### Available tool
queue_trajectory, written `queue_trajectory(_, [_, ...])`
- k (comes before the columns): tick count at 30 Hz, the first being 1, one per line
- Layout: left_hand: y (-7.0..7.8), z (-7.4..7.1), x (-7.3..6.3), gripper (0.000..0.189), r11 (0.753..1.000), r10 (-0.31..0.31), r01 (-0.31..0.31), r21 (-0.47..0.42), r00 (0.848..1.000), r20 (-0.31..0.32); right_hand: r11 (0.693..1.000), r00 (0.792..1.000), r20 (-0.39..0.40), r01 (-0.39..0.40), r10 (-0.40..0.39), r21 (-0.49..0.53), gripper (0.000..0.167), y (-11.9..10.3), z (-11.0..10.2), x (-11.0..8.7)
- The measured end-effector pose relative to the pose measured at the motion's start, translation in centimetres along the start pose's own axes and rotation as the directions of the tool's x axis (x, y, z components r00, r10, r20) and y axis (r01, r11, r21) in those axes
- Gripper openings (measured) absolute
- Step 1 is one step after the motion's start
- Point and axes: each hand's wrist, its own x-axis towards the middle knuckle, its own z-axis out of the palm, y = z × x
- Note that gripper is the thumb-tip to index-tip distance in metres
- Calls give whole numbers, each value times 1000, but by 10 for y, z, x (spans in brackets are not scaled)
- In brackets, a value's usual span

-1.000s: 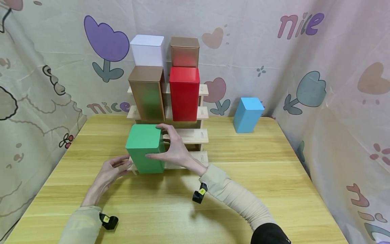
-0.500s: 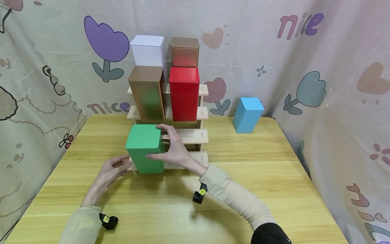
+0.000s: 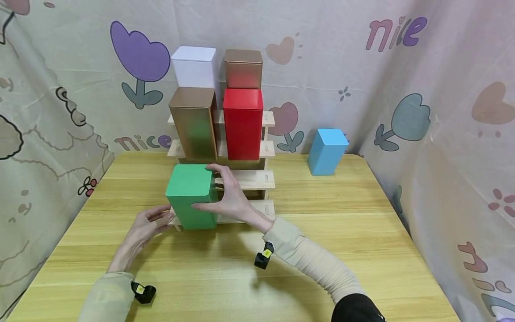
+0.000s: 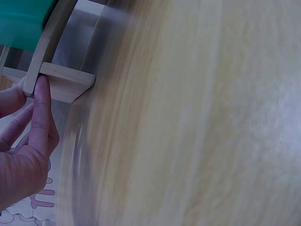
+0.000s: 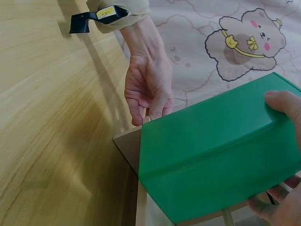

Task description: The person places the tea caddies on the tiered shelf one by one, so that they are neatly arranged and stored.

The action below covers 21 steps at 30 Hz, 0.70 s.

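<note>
A green box [image 3: 192,212] with rounded edges stands at the left end of the lowest tier of a stepped wooden rack [image 3: 253,180]. My right hand [image 3: 235,199] grips its right side, thumb on the front face and fingers behind, as the right wrist view also shows. Low at the box's left, my left hand [image 3: 146,226] holds the rack's end. In the left wrist view, the thumb and a finger [image 4: 41,101] pinch the end of the wooden slat [image 4: 41,52]. Whether the box's base fully meets the slat cannot be told.
Higher on the rack stand a gold-brown box [image 3: 195,125], a red box [image 3: 243,125], a white box [image 3: 195,67] and a copper-brown box [image 3: 243,69]. A blue box [image 3: 327,152] stands at the table's back right. Patterned curtains [image 3: 314,89] hang behind the table [image 3: 322,223].
</note>
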Motion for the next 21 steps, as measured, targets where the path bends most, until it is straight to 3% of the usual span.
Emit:
queue_trajectory(15, [0,0,-2,70,999,24,-24,27,1000,-9,1000,1000,-2,2,-2,9,91,0,1,-1])
queue_trajectory(21, [1,1,-2,70,999,22,-22,36,1000,-13,997,1000,14,7,-8,76,93,1,-4,-4])
